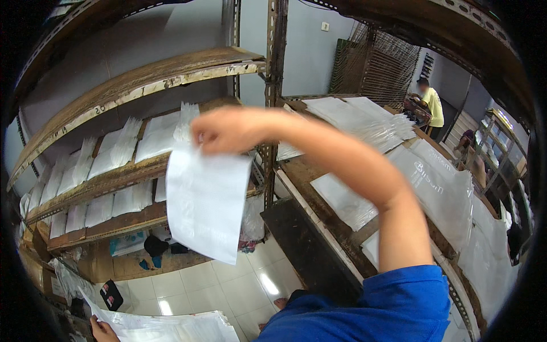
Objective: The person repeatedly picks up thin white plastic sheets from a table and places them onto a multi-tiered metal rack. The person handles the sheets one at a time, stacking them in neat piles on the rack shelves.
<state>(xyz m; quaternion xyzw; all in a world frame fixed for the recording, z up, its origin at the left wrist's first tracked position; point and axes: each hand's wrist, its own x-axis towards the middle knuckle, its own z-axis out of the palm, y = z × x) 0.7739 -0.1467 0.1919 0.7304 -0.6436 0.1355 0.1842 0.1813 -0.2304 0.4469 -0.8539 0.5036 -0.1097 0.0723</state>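
My right arm reaches across the middle from a blue sleeve. My right hand (pixel 225 131), slightly blurred, pinches the upper edge of a whitish plastic bag (pixel 208 199), which hangs down flat in front of the shelves. Faint white print shows on the bag. At the lower left, my left hand (pixel 102 330) grips the edge of a stack of similar plastic bags (pixel 171 329); only part of that hand is visible. Just behind my right hand, more stacked bags (pixel 162 131) lie on the shelf.
A wooden shelf rack (pixel 142 80) with metal posts (pixel 274 68) stands at left and centre. On the right, a wooden table (pixel 421 233) carries printed bags (pixel 439 182). Farther back stands a person in a yellow shirt (pixel 434 105). A black pouch (pixel 111 295) lies on the tiled floor.
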